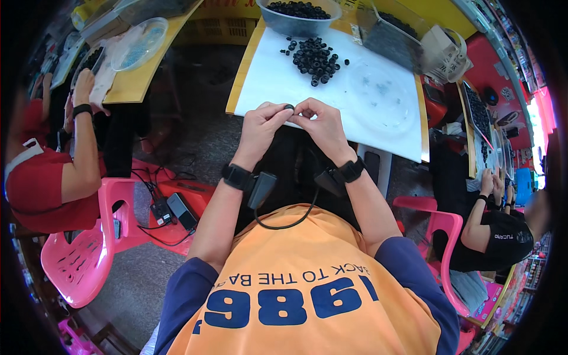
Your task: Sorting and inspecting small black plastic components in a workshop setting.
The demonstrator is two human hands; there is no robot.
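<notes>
Over the near edge of the white tabletop [260,94], my two hands meet at the fingertips. Between thumb and forefinger, my left hand [260,130] pinches a small black round part [289,107]. My right hand [324,125] is closed in a pinch right beside that part; whatever its fingertips hold is too small to make out. Just beyond my hands lies a loose pile of small black ring-shaped parts [319,59]. To the right of the pile, a clear round plate [355,100] holds tiny translucent pieces.
At the table's far side stand a clear bowl [284,25] of black parts, a clear bin [378,44] with more and a pale bag [441,56]. Co-workers sit left and right near pink chairs [77,266]. Cables and a black adapter [181,211] lie at my left.
</notes>
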